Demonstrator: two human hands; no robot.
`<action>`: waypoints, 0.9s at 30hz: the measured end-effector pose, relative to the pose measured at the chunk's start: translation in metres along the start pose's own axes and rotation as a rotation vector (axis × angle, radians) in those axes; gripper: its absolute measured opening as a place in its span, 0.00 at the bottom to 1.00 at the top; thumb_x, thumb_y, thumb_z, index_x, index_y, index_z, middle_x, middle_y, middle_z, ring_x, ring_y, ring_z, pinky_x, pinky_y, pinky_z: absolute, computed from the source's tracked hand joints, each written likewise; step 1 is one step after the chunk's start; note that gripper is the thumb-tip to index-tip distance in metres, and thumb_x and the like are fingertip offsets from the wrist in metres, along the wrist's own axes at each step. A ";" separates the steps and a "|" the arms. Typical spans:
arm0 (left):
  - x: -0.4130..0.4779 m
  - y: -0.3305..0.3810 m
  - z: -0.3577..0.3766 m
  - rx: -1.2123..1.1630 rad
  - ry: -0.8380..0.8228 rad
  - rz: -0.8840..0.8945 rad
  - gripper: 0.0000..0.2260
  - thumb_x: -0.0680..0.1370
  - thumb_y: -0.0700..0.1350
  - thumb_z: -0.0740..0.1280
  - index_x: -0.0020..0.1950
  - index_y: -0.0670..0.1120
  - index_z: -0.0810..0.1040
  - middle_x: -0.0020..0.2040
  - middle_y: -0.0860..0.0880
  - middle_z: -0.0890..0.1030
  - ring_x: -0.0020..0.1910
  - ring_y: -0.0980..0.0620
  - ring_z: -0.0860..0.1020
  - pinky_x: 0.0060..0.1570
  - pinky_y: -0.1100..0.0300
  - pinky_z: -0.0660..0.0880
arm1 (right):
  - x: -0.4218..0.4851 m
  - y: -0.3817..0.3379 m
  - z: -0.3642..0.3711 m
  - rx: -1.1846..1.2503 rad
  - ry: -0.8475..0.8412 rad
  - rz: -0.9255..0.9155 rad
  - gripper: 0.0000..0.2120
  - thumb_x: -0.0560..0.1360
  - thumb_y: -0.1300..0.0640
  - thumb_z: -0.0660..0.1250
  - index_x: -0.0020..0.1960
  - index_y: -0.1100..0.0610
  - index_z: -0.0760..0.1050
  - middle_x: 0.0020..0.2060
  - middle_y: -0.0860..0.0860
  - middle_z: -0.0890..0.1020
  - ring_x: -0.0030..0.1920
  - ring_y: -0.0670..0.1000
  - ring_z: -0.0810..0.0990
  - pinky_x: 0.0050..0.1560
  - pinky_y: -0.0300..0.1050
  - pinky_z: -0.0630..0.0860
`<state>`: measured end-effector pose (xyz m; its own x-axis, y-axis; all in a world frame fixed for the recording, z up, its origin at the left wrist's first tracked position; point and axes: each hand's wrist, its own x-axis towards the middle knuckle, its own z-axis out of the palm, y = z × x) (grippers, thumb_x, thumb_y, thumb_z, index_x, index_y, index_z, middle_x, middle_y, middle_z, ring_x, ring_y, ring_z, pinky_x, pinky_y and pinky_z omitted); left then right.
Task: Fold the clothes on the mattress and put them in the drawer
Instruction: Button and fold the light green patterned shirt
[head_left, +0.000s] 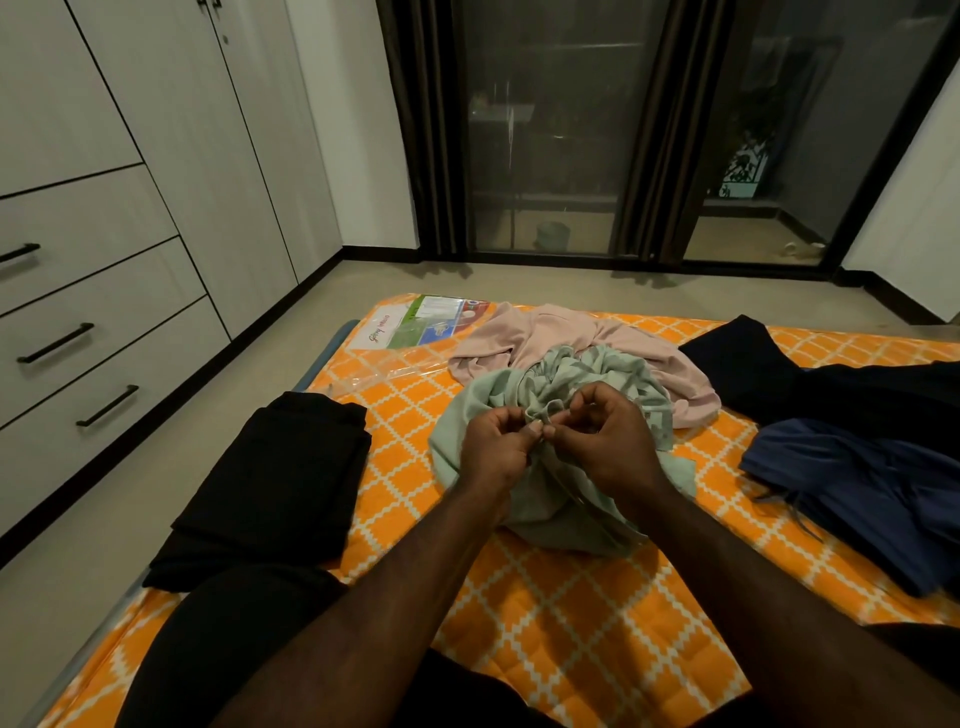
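Left hand (496, 447) and right hand (605, 441) both pinch the crumpled pale-green cloth garment (561, 499) bunched beneath them on the orange lattice-patterned mattress (571, 613); grey drawers (98, 332) at left.

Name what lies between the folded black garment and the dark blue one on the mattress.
Head view: the crumpled pale green garment, pinched by the left hand and right hand.

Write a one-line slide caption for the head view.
Left hand and right hand pinch a crumpled mint-green garment on the orange mattress; folded black garment alongside, pink garment behind.
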<state>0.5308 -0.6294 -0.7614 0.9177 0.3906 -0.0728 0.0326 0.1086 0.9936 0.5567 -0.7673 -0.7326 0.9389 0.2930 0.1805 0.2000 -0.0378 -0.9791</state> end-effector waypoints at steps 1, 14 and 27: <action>0.001 -0.002 -0.001 -0.011 0.020 -0.001 0.04 0.80 0.37 0.69 0.52 0.42 0.83 0.47 0.43 0.86 0.46 0.47 0.84 0.44 0.54 0.82 | 0.000 0.000 0.001 0.011 -0.001 0.013 0.11 0.74 0.72 0.72 0.51 0.63 0.73 0.44 0.60 0.85 0.47 0.62 0.86 0.46 0.54 0.83; 0.006 0.001 -0.013 -0.168 -0.259 -0.077 0.05 0.79 0.37 0.69 0.55 0.40 0.81 0.46 0.45 0.84 0.44 0.49 0.82 0.44 0.56 0.77 | -0.002 -0.013 -0.005 0.239 0.009 0.189 0.11 0.73 0.72 0.73 0.53 0.65 0.77 0.42 0.60 0.86 0.39 0.54 0.86 0.36 0.45 0.82; 0.006 0.001 -0.018 -0.187 -0.266 -0.152 0.08 0.77 0.39 0.72 0.56 0.45 0.81 0.45 0.48 0.83 0.44 0.49 0.80 0.46 0.52 0.74 | 0.003 -0.008 -0.009 0.118 -0.065 0.219 0.01 0.76 0.69 0.71 0.47 0.68 0.81 0.32 0.57 0.81 0.30 0.51 0.78 0.30 0.42 0.76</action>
<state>0.5295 -0.6107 -0.7622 0.9796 0.1081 -0.1693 0.1267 0.3219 0.9383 0.5605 -0.7748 -0.7235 0.9355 0.3509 -0.0400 -0.0441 0.0039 -0.9990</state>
